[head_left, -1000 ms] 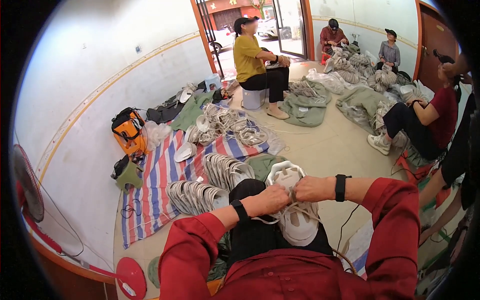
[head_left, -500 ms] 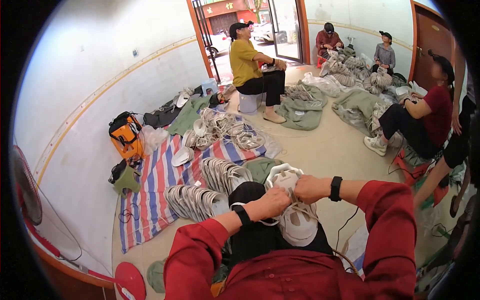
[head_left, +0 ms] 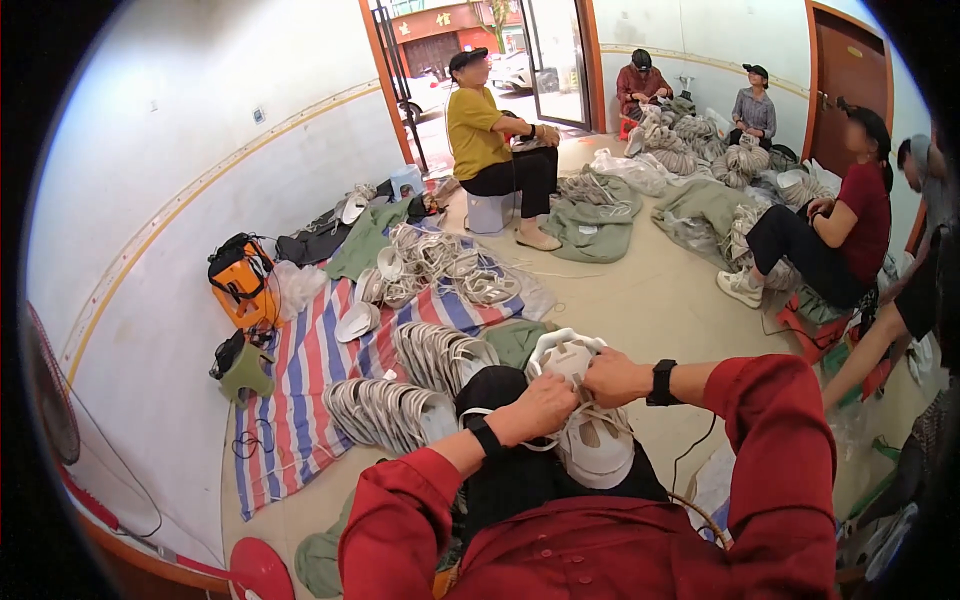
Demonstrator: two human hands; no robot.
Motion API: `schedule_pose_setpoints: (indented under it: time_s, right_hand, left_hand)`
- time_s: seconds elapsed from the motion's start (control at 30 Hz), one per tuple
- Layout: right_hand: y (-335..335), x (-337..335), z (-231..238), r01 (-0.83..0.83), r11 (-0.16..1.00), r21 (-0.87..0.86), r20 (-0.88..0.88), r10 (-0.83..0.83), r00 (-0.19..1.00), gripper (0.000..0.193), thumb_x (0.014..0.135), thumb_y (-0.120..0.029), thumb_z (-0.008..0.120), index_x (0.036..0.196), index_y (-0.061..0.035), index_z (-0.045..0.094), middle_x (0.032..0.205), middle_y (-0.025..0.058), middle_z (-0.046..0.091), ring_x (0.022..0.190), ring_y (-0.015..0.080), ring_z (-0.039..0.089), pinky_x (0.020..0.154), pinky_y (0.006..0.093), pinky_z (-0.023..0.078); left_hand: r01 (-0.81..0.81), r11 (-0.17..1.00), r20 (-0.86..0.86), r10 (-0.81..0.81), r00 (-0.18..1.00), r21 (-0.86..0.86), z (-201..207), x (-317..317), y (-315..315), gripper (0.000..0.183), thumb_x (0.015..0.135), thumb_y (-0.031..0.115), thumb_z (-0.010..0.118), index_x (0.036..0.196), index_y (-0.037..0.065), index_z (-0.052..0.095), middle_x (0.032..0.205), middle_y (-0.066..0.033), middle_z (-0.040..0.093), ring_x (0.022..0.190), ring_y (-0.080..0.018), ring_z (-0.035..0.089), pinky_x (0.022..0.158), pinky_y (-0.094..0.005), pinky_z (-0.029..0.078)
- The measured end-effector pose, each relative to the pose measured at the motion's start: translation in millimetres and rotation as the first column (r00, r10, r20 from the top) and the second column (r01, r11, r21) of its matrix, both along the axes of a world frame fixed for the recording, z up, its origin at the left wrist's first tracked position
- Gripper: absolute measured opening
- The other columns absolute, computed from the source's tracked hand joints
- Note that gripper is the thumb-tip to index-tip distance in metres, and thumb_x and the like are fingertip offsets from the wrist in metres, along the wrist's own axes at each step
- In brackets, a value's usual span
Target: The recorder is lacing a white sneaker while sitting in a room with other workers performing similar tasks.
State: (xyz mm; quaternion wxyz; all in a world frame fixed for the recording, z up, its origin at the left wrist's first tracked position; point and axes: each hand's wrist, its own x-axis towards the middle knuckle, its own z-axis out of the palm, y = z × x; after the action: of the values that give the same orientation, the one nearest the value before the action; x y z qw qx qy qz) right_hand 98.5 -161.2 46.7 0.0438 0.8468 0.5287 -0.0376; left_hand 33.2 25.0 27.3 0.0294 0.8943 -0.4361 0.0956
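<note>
A white moulded plastic shell [head_left: 597, 458] with oblong slots lies across my lap, its scalloped rim at the far end. My left hand [head_left: 545, 405] is closed, fingertips pinched at a pale strap on the shell's left side. Opposite it, my right hand [head_left: 612, 379] is closed too, its fingers gripping a strap near the middle of the shell. The two hands nearly meet over the slots, and the fingers partly hide the strap ends. Left of my knees, two rows of similar nested shells [head_left: 388, 415] lie on the floor.
A striped sheet [head_left: 300, 400] spreads to the left, bearing a loose heap of strapped shells [head_left: 440, 262]. An orange case [head_left: 241, 285] and a green stool [head_left: 243, 378] stand by the wall. Several people sit farther off, one in yellow [head_left: 480, 140] near the doorway, among bundled shells [head_left: 690, 140].
My hands stay at the same strap area of the shell with only slight movement. The view has shifted a little. The person in yellow now faces forward more, and someone at the right edge leans in.
</note>
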Motion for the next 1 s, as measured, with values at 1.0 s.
schedule_pose_setpoints:
  time_s: [1.0]
  right_hand:
    - [-2, -36, -30, 0.294, 0.590, 0.752, -0.315, -0.071, 0.946, 0.009, 0.086, -0.012, 0.053, 0.088, -0.0035, 0.054, 0.081, 0.0158, 0.058, 0.078, 0.0365, 0.056, 0.068, 0.0434, 0.044]
  left_hand:
    - [-0.337, 0.940, -0.184, 0.341, 0.922, 0.053, 10, 4, -22, 0.024, 0.075, 0.023, 0.057, 0.069, 0.002, 0.066, 0.068, -0.0188, 0.064, 0.068, -0.0361, 0.065, 0.065, -0.0459, 0.051]
